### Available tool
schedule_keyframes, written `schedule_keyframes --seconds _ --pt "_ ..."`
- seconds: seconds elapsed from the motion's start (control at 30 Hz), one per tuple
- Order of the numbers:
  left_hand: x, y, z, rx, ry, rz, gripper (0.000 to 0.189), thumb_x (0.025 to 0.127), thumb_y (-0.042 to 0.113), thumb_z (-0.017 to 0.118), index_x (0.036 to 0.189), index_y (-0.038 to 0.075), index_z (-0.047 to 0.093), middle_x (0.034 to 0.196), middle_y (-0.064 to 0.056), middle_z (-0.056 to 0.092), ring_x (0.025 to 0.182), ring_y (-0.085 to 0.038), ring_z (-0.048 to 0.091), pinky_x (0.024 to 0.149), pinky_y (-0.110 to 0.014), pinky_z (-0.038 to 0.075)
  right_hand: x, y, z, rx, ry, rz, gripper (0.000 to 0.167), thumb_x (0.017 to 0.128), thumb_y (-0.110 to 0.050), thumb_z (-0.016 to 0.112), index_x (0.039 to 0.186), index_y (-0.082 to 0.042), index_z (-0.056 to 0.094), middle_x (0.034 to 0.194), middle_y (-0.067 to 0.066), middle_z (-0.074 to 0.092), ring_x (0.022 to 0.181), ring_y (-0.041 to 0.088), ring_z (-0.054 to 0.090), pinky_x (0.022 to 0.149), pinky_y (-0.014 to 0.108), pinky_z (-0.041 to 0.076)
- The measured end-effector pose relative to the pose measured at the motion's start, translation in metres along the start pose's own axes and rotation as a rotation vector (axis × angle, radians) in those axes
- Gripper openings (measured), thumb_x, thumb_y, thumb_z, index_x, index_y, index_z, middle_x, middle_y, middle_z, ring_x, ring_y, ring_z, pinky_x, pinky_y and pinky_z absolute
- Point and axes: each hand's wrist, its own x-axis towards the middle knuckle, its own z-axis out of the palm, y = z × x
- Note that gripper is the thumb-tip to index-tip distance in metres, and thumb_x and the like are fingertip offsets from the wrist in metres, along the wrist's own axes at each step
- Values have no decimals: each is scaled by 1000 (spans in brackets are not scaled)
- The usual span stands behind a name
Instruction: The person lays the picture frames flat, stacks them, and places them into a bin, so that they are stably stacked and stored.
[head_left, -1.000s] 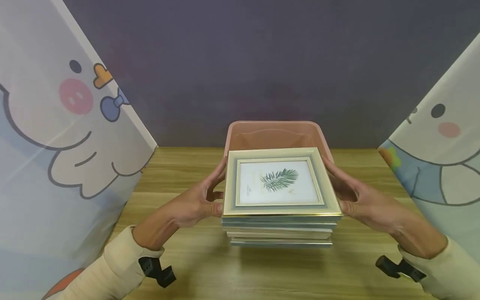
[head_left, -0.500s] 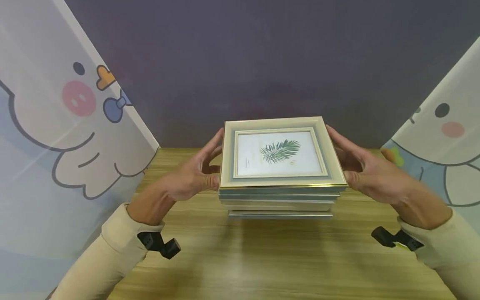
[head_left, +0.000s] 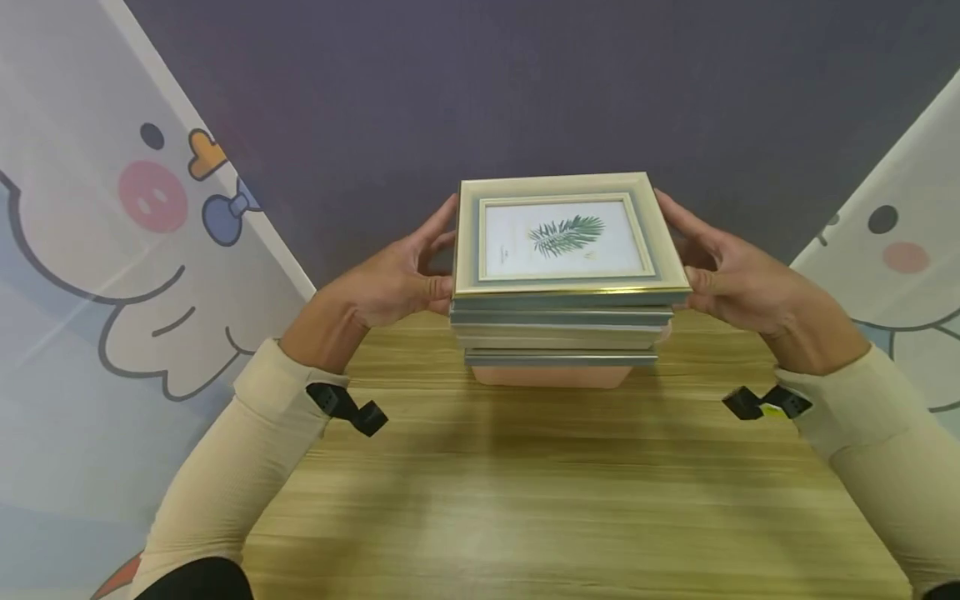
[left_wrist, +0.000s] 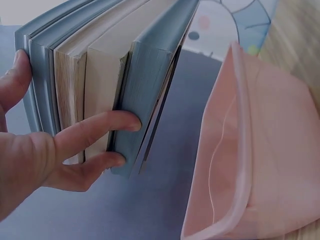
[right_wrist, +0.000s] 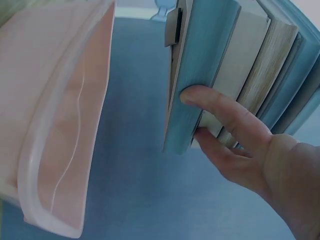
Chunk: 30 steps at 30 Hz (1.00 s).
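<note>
A stack of several picture frames hangs in the air between both hands. Its top frame is cream and grey-blue with a green palm leaf print. My left hand grips the stack's left side; in the left wrist view the thumb and fingers press on the frames' side edges. My right hand holds the opposite side, its fingers against the lowest blue frame in the right wrist view. Below the stack stands a pink bin, mostly covered in the head view; both wrist views show its rim.
Under the bin is a wood-grain table. A dark grey wall rises behind it. Panels with cartoon prints stand at the left and right.
Both hands have carried the frame stack away from me, toward the back wall and over the pink bin. The bin's back part, visible a second ago, is now hidden beneath the stack.
</note>
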Motion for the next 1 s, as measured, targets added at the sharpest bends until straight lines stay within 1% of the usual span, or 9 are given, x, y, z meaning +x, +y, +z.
schedule_keyframes --seconds 0.13,0.27,0.43,0.63,0.7,0.77,0.8,0.9,1.0 --pt "21 1 -12 -21 36 -51 140 60 28 87 159 50 -9 172 -5 -13 146 -50 33 88 -38 60 12 2 -19 46 -36 -15 91 100 -12 60 164 -39 1 165 4 21 132 22 58 95 40 59" --pt "41 -7 -25 -21 55 -88 142 58 28 87 160 48 -10 172 -4 -16 156 -42 14 87 -35 57 21 14 -40 114 -48 -32 90 100 -6 57 164 -36 1 160 4 30 123 24 63 88 37 61" --pt "63 -21 -38 -33 53 -90 140 58 29 87 160 48 -8 172 -3 -15 159 -36 4 89 -37 54 27 33 -61 160 -25 -53 89 101 0 53 165 -33 0 154 5 39 115 24 67 84 35 62" --pt "80 -42 -52 -53 68 -73 146 52 35 92 161 48 -5 173 -3 -12 159 -32 0 79 -34 53 33 53 -76 183 38 -55 91 100 4 55 165 -29 1 147 8 49 108 23 69 78 32 63" --pt "84 -51 -55 -58 69 -67 150 49 36 93 161 46 -6 173 -4 -12 159 -33 2 81 -33 53 33 60 -80 180 67 -45 92 99 4 57 165 -28 2 146 7 51 108 23 70 78 32 63" --pt "88 -59 -57 -51 75 -72 151 47 36 93 162 45 -6 173 -5 -11 157 -37 10 84 -34 52 32 66 -82 189 86 -42 93 99 4 57 165 -28 1 145 7 53 108 23 70 78 33 63" --pt "90 -62 -57 -53 79 -74 151 48 34 92 162 45 -6 173 -6 -11 156 -39 14 92 -38 53 32 70 -83 198 90 -42 93 99 5 57 165 -27 0 144 8 54 108 23 70 79 34 63" --pt "93 -72 -57 -50 87 -95 149 49 30 91 162 44 -6 173 -7 -10 149 -43 30 94 -36 54 28 79 -85 241 73 -52 92 100 7 51 165 -26 -6 145 9 54 110 25 69 80 35 62" --pt "94 -79 -55 -68 86 -110 146 52 24 89 162 44 -6 173 -6 -9 147 -45 33 105 -45 52 24 83 -84 248 71 -49 89 101 7 48 164 -25 -7 144 9 54 111 25 69 81 35 62"
